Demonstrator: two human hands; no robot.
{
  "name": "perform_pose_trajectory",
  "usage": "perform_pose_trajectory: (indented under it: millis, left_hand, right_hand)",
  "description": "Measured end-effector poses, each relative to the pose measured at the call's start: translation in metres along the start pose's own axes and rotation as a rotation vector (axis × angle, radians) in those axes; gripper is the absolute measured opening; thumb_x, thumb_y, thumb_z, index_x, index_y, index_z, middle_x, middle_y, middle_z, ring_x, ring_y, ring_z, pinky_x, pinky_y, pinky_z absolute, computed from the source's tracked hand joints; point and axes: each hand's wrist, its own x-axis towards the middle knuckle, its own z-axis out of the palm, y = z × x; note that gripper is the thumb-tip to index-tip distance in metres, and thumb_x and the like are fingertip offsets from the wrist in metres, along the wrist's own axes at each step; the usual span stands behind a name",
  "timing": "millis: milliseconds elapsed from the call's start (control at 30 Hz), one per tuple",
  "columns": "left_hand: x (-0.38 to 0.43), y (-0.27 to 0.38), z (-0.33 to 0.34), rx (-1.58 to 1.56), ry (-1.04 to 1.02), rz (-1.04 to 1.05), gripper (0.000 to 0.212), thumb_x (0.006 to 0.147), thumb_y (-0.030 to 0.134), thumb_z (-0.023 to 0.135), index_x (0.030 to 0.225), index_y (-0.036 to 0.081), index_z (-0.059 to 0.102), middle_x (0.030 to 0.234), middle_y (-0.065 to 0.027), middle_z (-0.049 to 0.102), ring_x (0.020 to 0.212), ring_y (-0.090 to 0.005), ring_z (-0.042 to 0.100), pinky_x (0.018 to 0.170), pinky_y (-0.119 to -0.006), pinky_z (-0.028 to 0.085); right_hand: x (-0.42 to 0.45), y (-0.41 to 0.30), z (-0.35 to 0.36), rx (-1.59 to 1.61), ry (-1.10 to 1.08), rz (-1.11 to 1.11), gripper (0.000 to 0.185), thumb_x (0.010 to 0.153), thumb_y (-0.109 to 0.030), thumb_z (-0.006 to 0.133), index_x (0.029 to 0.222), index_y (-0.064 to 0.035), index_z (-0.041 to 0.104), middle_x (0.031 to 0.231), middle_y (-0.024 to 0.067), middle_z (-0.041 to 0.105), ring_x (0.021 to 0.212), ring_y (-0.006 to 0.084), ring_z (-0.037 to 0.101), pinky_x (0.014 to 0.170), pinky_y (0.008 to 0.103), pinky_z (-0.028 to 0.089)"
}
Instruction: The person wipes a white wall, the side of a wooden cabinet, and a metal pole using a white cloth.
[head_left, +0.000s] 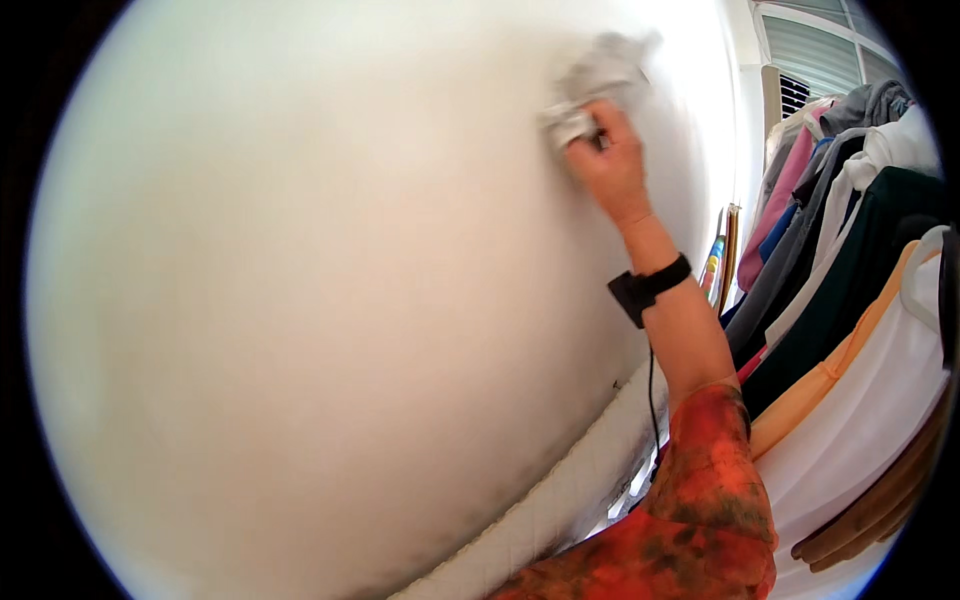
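My right hand (611, 161) is raised, its fingers closed around a crumpled whitish-grey cloth (615, 67). The cloth lies against a large off-white wall (337, 262), and its upper part is blurred. A black strap with a small box (637, 296) sits around my wrist, and a thin black cable hangs below it. An orange-red patterned sleeve covers my upper arm. My left hand is out of view. Faint dark marks show low on the wall, near a pale padded edge (525, 525).
Several garments on hangers (840, 300) crowd the right side, close to my arm. Behind them stand a beige unit with dark vents (791, 96) and a window (814, 49). Thin upright poles (727, 255) stand beside the clothes.
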Motion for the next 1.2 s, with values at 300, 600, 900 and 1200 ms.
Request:
perform_pose_trajectory:
  millis: [300, 600, 900, 1200]
  left_hand:
    - [-0.007, -0.018, -0.005, 0.075, -0.105, -0.022, 0.028, 0.090, 0.023, 0.058, 0.110, 0.007, 0.068, 0.105, -0.0184, 0.068, 0.092, -0.0398, 0.064, 0.081, -0.047, 0.051]
    - [-0.004, 0.001, -0.013, -0.035, -0.057, -0.029, 0.026, 0.087, 0.024, 0.061, 0.106, 0.007, 0.069, 0.103, -0.0192, 0.067, 0.091, -0.0414, 0.060, 0.081, -0.049, 0.048]
    - [-0.001, 0.004, -0.015, -0.029, -0.079, -0.047, 0.027, 0.088, 0.023, 0.058, 0.107, 0.006, 0.068, 0.104, -0.0192, 0.067, 0.096, -0.0408, 0.060, 0.085, -0.048, 0.047]
    - [-0.005, -0.009, -0.014, 0.025, -0.086, -0.040, 0.030, 0.088, 0.025, 0.058, 0.109, 0.004, 0.067, 0.104, -0.0208, 0.066, 0.091, -0.0413, 0.060, 0.081, -0.048, 0.047]
  right_hand:
    - [-0.049, -0.038, 0.006, 0.078, -0.294, -0.228, 0.048, 0.080, -0.022, 0.071, 0.123, -0.0081, 0.057, 0.131, 0.0153, 0.053, 0.121, 0.0329, 0.050, 0.102, 0.0418, 0.041]
    - [-0.108, 0.138, -0.058, 0.171, 0.309, 1.163, 0.039, 0.085, -0.016, 0.061, 0.119, 0.0012, 0.052, 0.108, 0.0082, 0.059, 0.095, 0.0205, 0.057, 0.081, 0.0336, 0.048]
    - [0.115, 0.000, 0.036, 0.029, 0.093, 0.194, 0.013, 0.080, -0.012, 0.059, 0.090, -0.0046, 0.061, 0.073, 0.0008, 0.054, 0.068, 0.0108, 0.048, 0.061, 0.0274, 0.040]
    - [0.064, -0.206, 0.084, 0.280, -0.210, -0.805, 0.018, 0.072, -0.008, 0.064, 0.090, -0.0067, 0.059, 0.101, 0.0136, 0.061, 0.097, 0.0342, 0.059, 0.085, 0.0425, 0.049]
